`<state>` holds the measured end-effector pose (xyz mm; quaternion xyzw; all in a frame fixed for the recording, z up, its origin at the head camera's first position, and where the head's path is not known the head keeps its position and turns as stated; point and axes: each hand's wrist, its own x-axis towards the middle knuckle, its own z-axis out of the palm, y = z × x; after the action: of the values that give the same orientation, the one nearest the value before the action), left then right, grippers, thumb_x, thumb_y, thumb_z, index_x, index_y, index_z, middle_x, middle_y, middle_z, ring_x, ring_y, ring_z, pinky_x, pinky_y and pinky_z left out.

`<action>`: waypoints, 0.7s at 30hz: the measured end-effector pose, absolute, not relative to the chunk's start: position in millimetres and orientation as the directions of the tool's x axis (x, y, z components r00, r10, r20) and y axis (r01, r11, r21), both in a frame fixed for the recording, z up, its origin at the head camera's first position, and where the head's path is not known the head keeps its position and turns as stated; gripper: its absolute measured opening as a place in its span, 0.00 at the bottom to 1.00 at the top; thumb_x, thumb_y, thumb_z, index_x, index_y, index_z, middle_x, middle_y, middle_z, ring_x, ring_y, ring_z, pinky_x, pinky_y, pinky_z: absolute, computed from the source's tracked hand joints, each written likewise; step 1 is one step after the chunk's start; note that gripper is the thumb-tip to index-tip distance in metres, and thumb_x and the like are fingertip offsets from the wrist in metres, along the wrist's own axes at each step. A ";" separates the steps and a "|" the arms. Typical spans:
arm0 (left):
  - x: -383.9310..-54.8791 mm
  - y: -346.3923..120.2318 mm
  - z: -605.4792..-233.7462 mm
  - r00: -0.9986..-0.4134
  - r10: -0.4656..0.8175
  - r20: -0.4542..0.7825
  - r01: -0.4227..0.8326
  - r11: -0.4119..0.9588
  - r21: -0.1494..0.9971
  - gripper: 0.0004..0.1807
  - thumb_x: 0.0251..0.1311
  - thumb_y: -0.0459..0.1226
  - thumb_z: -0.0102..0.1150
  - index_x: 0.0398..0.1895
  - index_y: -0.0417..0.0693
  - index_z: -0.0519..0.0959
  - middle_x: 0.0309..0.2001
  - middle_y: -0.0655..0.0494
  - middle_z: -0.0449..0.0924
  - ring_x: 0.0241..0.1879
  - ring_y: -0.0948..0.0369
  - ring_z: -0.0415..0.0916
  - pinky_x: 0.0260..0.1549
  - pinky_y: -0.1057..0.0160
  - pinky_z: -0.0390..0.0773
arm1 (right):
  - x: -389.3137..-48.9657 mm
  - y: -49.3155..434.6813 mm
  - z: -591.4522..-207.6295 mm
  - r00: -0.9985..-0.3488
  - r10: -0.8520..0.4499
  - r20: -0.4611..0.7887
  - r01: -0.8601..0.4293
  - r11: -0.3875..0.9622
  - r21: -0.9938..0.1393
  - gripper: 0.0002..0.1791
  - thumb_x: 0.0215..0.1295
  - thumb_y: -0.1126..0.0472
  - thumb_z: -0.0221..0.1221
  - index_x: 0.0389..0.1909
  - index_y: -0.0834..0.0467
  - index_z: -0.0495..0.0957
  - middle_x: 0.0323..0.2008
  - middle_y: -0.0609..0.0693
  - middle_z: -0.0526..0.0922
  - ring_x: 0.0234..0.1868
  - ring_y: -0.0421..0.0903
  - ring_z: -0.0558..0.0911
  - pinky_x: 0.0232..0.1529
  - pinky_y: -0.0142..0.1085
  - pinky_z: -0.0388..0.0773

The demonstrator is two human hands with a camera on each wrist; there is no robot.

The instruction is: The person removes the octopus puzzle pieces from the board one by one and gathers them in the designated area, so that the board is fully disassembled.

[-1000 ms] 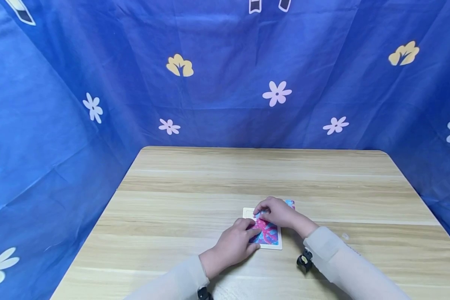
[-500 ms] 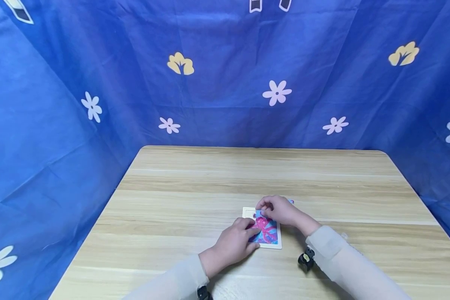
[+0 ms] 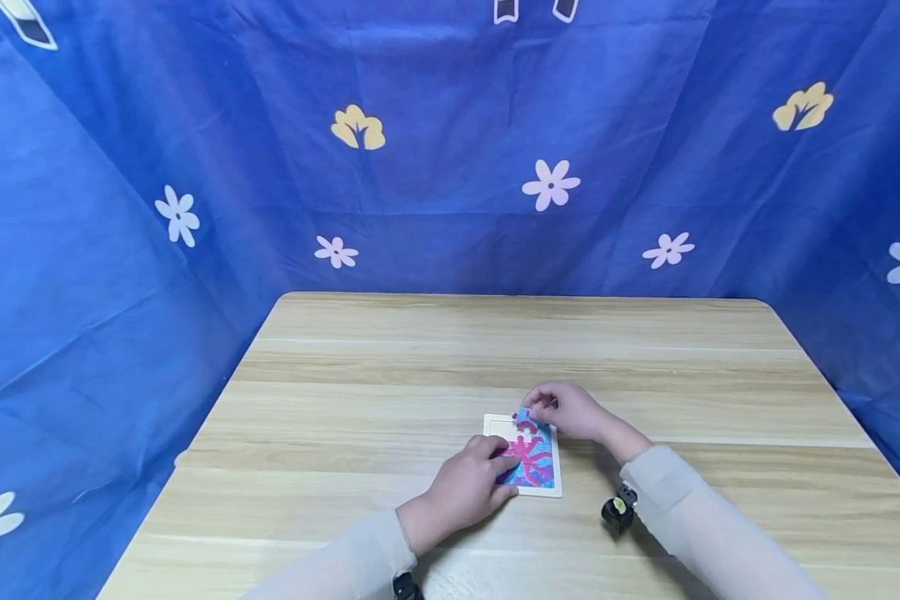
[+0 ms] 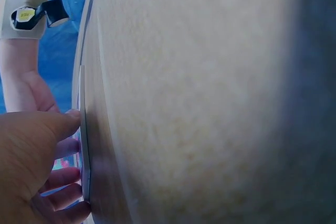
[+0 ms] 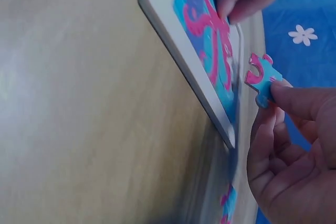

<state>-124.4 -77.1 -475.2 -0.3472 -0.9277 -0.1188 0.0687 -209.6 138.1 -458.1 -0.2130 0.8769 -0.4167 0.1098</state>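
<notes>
A small white-rimmed puzzle board (image 3: 542, 492) lies on the table, its assembled pieces showing a pink octopus (image 3: 531, 460) on blue. White backing shows at the board's upper left. My left hand (image 3: 467, 492) rests on the board's left side, fingertips on the pieces and thumb at the near edge. Between thumb and fingers, my right hand (image 3: 573, 412) pinches a blue-and-pink puzzle piece (image 5: 263, 77) by one end. In the right wrist view this piece is tilted up, just off the board's far edge. The left wrist view catches the board (image 4: 85, 145) almost edge-on.
Another blue-and-pink puzzle piece (image 5: 229, 203) lies beyond the board in the right wrist view; the right hand hides it in the head view. The wooden table (image 3: 390, 350) meets a blue flowered cloth (image 3: 435, 167) at the back and sides. Each wrist wears a black camera (image 3: 619, 510).
My right hand has drawn the puzzle piece up and to the right, away from the assembled pieces, baring more white backing at the top. The left hand has stayed in place.
</notes>
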 end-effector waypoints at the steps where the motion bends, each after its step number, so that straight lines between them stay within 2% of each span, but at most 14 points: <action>1: -124.5 -77.0 -475.1 -0.751 0.627 0.207 0.659 0.732 0.174 0.23 0.56 0.51 0.64 0.51 0.48 0.82 0.53 0.50 0.75 0.53 0.56 0.71 0.50 0.63 0.75 | -210.3 140.4 -457.6 -0.886 -0.463 -0.022 -0.271 0.554 -0.787 0.06 0.63 0.66 0.59 0.39 0.58 0.82 0.29 0.44 0.79 0.32 0.42 0.77 0.34 0.35 0.77; 7: -124.5 -77.0 -475.1 -0.759 0.622 0.193 0.650 0.737 0.183 0.24 0.56 0.51 0.64 0.52 0.49 0.82 0.53 0.50 0.74 0.53 0.56 0.70 0.50 0.62 0.75 | -211.8 156.1 -453.3 -0.901 -0.428 -0.072 -0.194 0.545 -0.816 0.07 0.64 0.65 0.59 0.41 0.60 0.81 0.31 0.48 0.80 0.31 0.46 0.78 0.30 0.37 0.79; 16: -123.9 -77.1 -474.0 -0.763 0.618 0.188 0.646 0.741 0.186 0.23 0.56 0.51 0.64 0.52 0.49 0.82 0.54 0.50 0.74 0.54 0.56 0.70 0.50 0.62 0.75 | -215.0 188.8 -451.9 -0.911 -0.409 -0.061 -0.194 0.554 -0.809 0.09 0.64 0.66 0.59 0.43 0.64 0.81 0.31 0.49 0.81 0.31 0.46 0.76 0.30 0.34 0.76; 21: -123.9 -77.5 -474.2 -0.762 0.619 0.189 0.647 0.741 0.181 0.23 0.56 0.51 0.64 0.52 0.49 0.82 0.54 0.50 0.74 0.54 0.56 0.70 0.50 0.62 0.75 | -216.4 205.3 -452.4 -0.919 -0.383 -0.088 -0.152 0.554 -0.819 0.10 0.63 0.66 0.59 0.43 0.64 0.81 0.31 0.50 0.81 0.30 0.47 0.76 0.28 0.36 0.77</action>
<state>-123.9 -77.5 -474.2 -0.3400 -0.9311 -0.1187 0.0582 -216.4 205.3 -452.4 -0.1535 0.8718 -0.4468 0.1293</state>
